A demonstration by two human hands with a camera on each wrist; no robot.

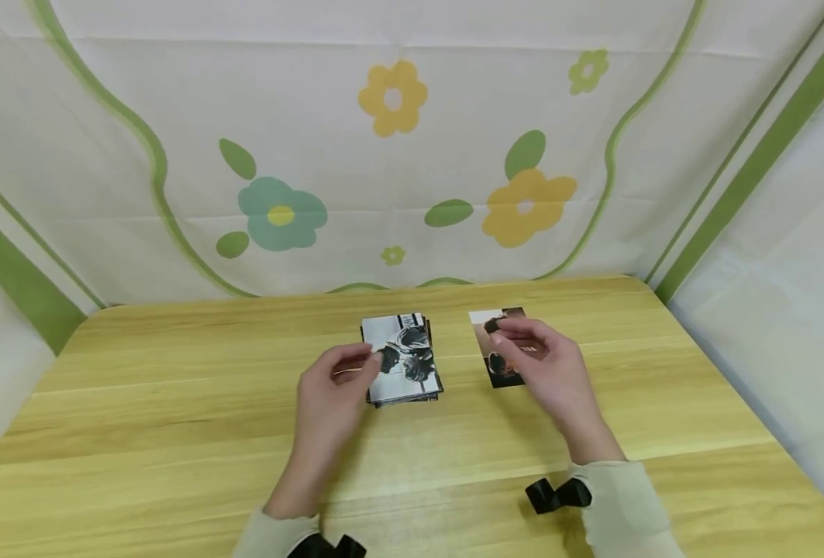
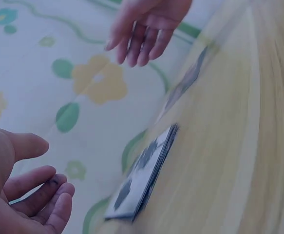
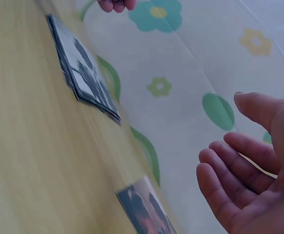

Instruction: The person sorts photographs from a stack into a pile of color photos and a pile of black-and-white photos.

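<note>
A neat stack of photo cards (image 1: 406, 364) lies on the wooden table, its top card a black-and-white picture. To its right, a single photo card (image 1: 484, 332) with dark and warm tones lies partly hidden under my right hand (image 1: 556, 373). That hand hovers above the card; the right wrist view shows its fingers loosely bent, with nothing between them and the thumb. My left hand (image 1: 331, 399) is at the stack's left edge, and in the left wrist view its relaxed fingers stand apart from the thumb, holding nothing. Both hands appear raised off the cards (image 2: 142, 170).
The light wooden table (image 1: 174, 434) reaches back to a white cloth (image 1: 384, 178) with flowers and green lines. White cloth walls stand on both sides. Black devices (image 1: 558, 494) are strapped at both wrists, below pale sleeves.
</note>
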